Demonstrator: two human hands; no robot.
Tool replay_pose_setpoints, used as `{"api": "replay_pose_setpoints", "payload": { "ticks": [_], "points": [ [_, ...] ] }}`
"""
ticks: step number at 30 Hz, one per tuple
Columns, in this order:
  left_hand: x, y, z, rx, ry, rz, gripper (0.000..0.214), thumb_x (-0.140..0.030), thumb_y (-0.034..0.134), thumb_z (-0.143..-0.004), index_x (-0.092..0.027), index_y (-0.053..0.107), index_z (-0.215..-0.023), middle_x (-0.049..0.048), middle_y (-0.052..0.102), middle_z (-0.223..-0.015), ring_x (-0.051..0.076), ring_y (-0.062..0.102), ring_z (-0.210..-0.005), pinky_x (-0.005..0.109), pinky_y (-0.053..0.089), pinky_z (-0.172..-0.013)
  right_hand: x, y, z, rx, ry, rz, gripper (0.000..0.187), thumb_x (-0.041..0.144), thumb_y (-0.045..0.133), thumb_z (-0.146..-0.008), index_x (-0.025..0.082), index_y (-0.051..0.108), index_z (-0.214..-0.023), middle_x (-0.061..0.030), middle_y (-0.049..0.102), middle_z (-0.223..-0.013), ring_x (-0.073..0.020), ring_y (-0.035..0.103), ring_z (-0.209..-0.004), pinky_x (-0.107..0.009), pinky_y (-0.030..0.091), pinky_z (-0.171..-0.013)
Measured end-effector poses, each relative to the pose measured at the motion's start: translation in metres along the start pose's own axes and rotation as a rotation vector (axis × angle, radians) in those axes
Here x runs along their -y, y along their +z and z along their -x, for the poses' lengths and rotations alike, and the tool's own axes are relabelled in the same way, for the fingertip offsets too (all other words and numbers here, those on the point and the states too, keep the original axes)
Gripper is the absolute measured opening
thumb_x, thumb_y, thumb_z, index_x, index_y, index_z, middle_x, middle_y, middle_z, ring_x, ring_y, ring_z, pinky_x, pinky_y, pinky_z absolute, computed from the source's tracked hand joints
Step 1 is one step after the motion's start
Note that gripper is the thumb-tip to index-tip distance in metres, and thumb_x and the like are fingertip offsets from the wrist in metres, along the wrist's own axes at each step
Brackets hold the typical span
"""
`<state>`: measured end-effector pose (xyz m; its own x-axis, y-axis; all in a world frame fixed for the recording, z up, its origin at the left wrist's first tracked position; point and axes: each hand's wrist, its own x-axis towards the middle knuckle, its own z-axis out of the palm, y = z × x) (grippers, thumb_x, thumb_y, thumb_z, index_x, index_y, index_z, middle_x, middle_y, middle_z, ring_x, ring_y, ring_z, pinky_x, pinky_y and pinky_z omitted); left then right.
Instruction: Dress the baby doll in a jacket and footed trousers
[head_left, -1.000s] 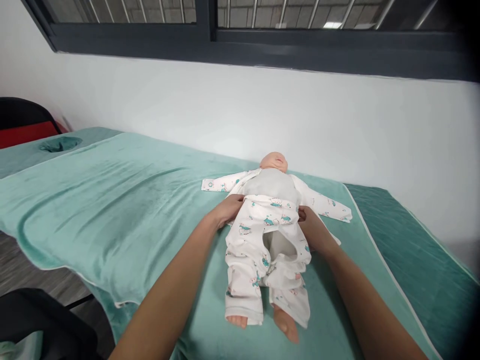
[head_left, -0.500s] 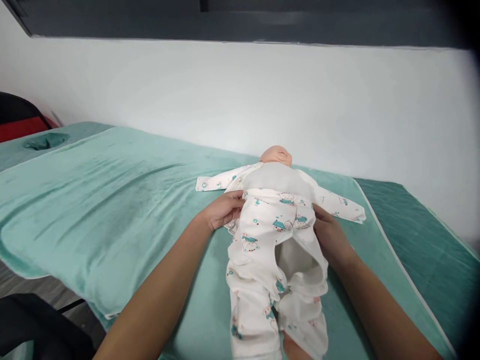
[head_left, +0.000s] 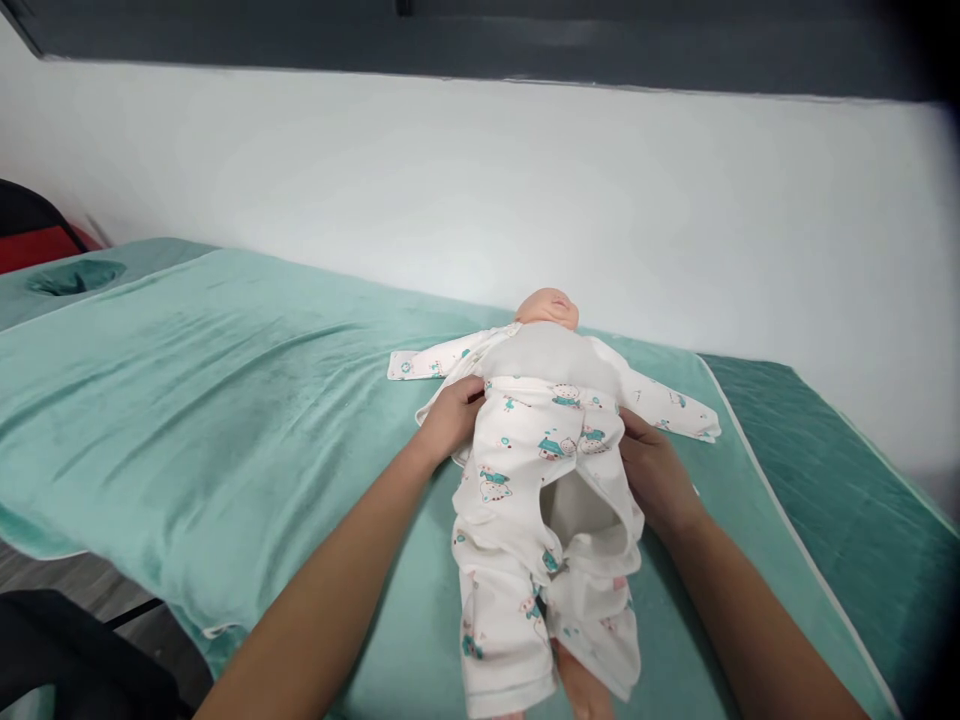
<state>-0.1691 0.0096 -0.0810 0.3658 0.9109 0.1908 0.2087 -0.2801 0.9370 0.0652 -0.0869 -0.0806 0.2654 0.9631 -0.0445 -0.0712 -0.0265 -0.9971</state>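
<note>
A baby doll [head_left: 550, 308] lies on its back, its head toward the wall and its arms spread in the sleeves of a white printed top [head_left: 670, 408]. White baby pants [head_left: 525, 440] with teal cartoon prints cover its waist and legs; they have an open crotch. At the left side of the waistband, my left hand [head_left: 454, 415] pinches the cloth with bent fingers. My right hand [head_left: 654, 470] grips the other side of the pants at the hip, its fingertips partly hidden by the fabric. The doll's lower leg [head_left: 581, 685] shows below one hem.
A light green sheet [head_left: 225, 400] with soft folds covers the bed, over a darker green cover [head_left: 832, 450]. A white wall [head_left: 450, 180] rises right behind the doll's head. Dark chair-like object [head_left: 75, 650] at lower left; a face hole [head_left: 75, 277] at the bed's far left.
My left hand has turned slightly and shifted up along the waistband. More of the pant hems and the doll's legs shows at the bottom. The view has shifted a little.
</note>
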Motion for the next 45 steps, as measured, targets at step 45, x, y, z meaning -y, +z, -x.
{"api": "replay_pose_setpoints", "payload": {
  "ticks": [45],
  "points": [
    [-0.031, 0.0, -0.02, 0.016, 0.213, -0.249, 0.015, -0.036, 0.051, -0.092, -0.022, 0.047, -0.086, 0.0011, 0.064, -0.095, 0.018, 0.057, -0.089, 0.03, 0.042, -0.079, 0.025, 0.005, -0.027, 0.021, -0.541, 0.842, 0.019, 0.041, 0.052, -0.093, 0.025, 0.059, -0.087, -0.0017, 0.065, -0.083, -0.0188, 0.056, -0.075, -0.032, 0.041, -0.07]
  ]
}}
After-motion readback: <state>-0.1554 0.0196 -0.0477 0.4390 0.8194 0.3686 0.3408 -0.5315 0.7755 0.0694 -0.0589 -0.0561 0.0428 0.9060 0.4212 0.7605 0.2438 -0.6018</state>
